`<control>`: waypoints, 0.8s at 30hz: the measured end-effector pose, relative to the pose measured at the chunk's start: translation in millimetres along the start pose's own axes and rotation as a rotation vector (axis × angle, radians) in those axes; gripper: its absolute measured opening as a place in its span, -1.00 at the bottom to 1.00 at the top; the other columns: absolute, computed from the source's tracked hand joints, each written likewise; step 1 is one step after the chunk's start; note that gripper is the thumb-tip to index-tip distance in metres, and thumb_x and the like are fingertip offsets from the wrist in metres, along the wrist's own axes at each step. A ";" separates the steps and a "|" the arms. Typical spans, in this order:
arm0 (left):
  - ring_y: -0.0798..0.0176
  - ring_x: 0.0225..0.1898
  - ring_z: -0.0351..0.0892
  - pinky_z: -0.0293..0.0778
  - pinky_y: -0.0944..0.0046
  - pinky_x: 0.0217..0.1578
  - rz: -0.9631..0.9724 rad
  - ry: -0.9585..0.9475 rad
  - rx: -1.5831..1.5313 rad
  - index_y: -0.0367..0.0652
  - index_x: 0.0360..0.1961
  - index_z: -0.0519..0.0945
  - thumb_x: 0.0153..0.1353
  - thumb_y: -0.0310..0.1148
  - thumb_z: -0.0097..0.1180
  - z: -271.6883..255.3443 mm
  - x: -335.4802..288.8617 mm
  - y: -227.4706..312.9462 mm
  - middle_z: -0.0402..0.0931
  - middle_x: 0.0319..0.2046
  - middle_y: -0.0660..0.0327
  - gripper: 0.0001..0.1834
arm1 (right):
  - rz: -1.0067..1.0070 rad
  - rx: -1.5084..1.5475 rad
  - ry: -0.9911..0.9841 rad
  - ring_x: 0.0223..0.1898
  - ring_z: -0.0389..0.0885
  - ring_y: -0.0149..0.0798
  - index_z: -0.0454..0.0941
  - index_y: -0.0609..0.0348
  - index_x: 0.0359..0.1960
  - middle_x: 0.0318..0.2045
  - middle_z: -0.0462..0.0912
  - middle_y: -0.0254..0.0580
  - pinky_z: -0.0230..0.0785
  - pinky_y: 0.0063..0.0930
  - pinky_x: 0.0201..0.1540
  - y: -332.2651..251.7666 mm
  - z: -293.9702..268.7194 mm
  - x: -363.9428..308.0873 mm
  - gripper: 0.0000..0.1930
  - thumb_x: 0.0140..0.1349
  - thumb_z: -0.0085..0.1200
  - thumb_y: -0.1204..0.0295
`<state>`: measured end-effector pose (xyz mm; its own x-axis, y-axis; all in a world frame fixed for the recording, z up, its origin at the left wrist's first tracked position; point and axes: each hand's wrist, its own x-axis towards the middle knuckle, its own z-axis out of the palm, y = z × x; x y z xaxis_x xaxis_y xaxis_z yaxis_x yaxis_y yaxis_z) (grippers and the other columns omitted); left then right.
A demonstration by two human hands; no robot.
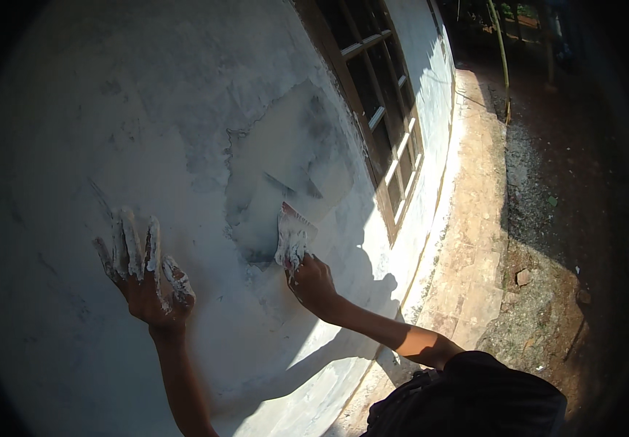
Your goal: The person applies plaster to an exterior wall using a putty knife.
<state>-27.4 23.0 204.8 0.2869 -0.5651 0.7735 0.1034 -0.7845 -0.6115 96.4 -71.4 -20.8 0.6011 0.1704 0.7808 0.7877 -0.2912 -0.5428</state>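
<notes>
My right hand (310,282) grips a putty knife (295,227) smeared with white paste, its blade against or close to the wall (205,320). Around the blade lies a grey, rough-edged patch (256,182) where the wall's coating differs, part of it spread with smooth pale filler. My left hand (147,273) is held up to the left of the patch, fingers apart and coated in white paste. Nothing shows in its fingers; whether it touches the wall I cannot tell.
A brown-framed window (376,95) with pale bars sits in the wall, right of the patch. Along the wall's foot runs a sunlit paved strip (471,240). Beyond it lies gravelly ground (540,306) with loose stones, and a thin pole (501,58) stands farther off.
</notes>
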 end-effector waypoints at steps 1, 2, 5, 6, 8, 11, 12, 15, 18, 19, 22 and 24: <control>-0.13 0.17 0.26 0.03 -0.21 0.19 0.008 -0.020 0.035 -0.31 0.00 0.45 0.23 -0.36 -0.30 -13.5 1.7 -5.9 0.34 0.08 -0.10 -0.59 | -0.051 0.033 -0.032 -0.52 0.47 0.01 0.47 0.28 -0.44 -0.53 0.44 0.01 0.42 -0.25 -0.45 -25.5 11.3 -18.1 -0.90 0.01 0.06 0.51; -0.12 0.17 0.26 0.04 -0.21 0.19 -0.012 0.001 -0.013 -0.31 -0.01 0.45 0.23 -0.35 -0.30 12.1 -0.6 4.6 0.34 0.08 -0.10 -0.59 | -0.103 -0.033 -0.074 -0.53 0.47 0.00 0.48 0.25 -0.42 -0.53 0.44 0.01 0.42 -0.25 -0.46 -7.5 11.2 -37.3 -0.90 0.02 0.06 0.50; -0.12 0.18 0.26 0.04 -0.21 0.19 0.010 -0.037 0.050 -0.33 -0.01 0.45 0.23 -0.35 -0.30 -17.1 0.1 -8.4 0.34 0.08 -0.10 -0.59 | -0.193 0.073 -0.158 -0.47 0.52 -0.11 0.51 0.23 -0.35 -0.48 0.48 -0.05 0.44 -0.32 -0.43 -43.8 -13.6 -50.5 -0.87 0.02 0.04 0.58; -0.12 0.18 0.26 0.05 -0.21 0.19 0.000 0.001 0.001 -0.33 -0.01 0.45 0.24 -0.34 -0.30 3.8 -5.7 -5.2 0.34 0.08 -0.10 -0.59 | -0.030 0.265 -0.123 -0.45 0.54 -0.10 0.52 0.24 -0.40 -0.45 0.50 -0.02 0.46 -0.29 -0.39 -27.2 -41.6 -37.9 -0.89 -0.01 0.02 0.61; -0.12 0.18 0.26 0.04 -0.21 0.19 -0.001 0.011 -0.028 -0.34 -0.01 0.45 0.24 -0.34 -0.30 11.6 -3.7 0.3 0.34 0.08 -0.10 -0.59 | 0.128 0.500 -0.021 -0.44 0.56 -0.16 0.51 0.25 -0.42 -0.42 0.53 -0.06 0.47 -0.34 -0.36 19.2 -66.4 -17.7 -0.87 -0.05 0.01 0.67; -0.12 0.17 0.26 0.04 -0.21 0.19 -0.005 0.026 -0.050 -0.34 -0.01 0.45 0.25 -0.33 -0.30 14.8 3.2 7.0 0.34 0.08 -0.10 -0.59 | 0.250 0.611 0.313 -0.53 0.51 -0.47 0.45 0.44 -0.45 -0.58 0.49 -0.18 0.41 -0.76 -0.38 120.0 -74.6 31.5 -0.87 0.04 -0.17 0.78; -0.12 0.17 0.26 0.04 -0.21 0.19 0.016 -0.001 0.020 -0.33 -0.01 0.45 0.25 -0.33 -0.30 -10.3 5.2 -4.6 0.35 0.08 -0.10 -0.59 | 0.501 0.631 0.223 -0.62 0.45 -0.41 0.38 0.41 -0.66 -0.66 0.41 -0.17 0.37 -0.67 -0.49 127.3 -67.0 55.2 -0.85 0.05 -0.10 0.73; -0.13 0.17 0.26 0.05 -0.22 0.18 0.005 0.031 -0.012 -0.33 0.00 0.45 0.25 -0.33 -0.31 10.5 2.3 5.1 0.35 0.07 -0.11 -0.59 | 0.128 0.017 0.357 -0.66 0.37 -0.31 0.31 0.35 -0.75 -0.70 0.34 -0.16 0.26 -0.50 -0.59 193.7 -70.7 87.7 -0.75 0.06 -0.01 0.62; -0.14 0.16 0.27 0.05 -0.22 0.18 0.006 0.013 -0.005 -0.32 0.01 0.44 0.26 -0.32 -0.33 5.4 -1.1 3.0 0.35 0.07 -0.11 -0.58 | -0.090 -0.308 0.261 -0.57 0.42 0.03 0.40 0.31 -0.77 -0.66 0.41 0.08 0.28 -0.18 -0.46 172.7 -35.9 77.2 -0.73 0.00 0.11 0.47; -0.14 0.16 0.27 0.05 -0.22 0.18 0.006 0.024 -0.020 -0.32 0.01 0.44 0.26 -0.32 -0.33 9.3 1.6 6.1 0.35 0.07 -0.11 -0.58 | -0.028 -0.221 0.224 -0.57 0.45 0.01 0.37 0.31 -0.82 -0.64 0.44 0.08 0.29 -0.20 -0.51 168.0 -27.4 69.3 -0.70 0.01 0.09 0.49; -0.14 0.16 0.28 0.05 -0.22 0.18 0.020 0.020 -0.038 -0.32 0.01 0.44 0.27 -0.31 -0.34 9.9 -1.6 2.6 0.35 0.07 -0.11 -0.58 | 0.124 -0.010 0.080 -0.54 0.48 0.06 0.46 0.35 -0.67 -0.65 0.47 0.06 0.38 -0.17 -0.42 80.7 -14.7 36.3 -0.86 -0.04 0.07 0.54; -0.15 0.15 0.28 0.05 -0.22 0.18 0.024 0.027 -0.022 -0.31 0.01 0.44 0.28 -0.31 -0.35 11.5 -2.4 1.7 0.36 0.06 -0.09 -0.58 | 0.060 -0.017 -0.018 -0.46 0.50 0.05 0.48 0.33 -0.66 -0.54 0.47 0.08 0.41 -0.19 -0.40 28.7 -11.7 12.9 -0.83 0.00 0.07 0.49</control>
<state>-16.9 26.0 200.0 0.2632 -0.5905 0.7629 0.0754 -0.7758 -0.6264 125.2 -88.6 -22.8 0.6498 0.1692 0.7410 0.7477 -0.3176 -0.5832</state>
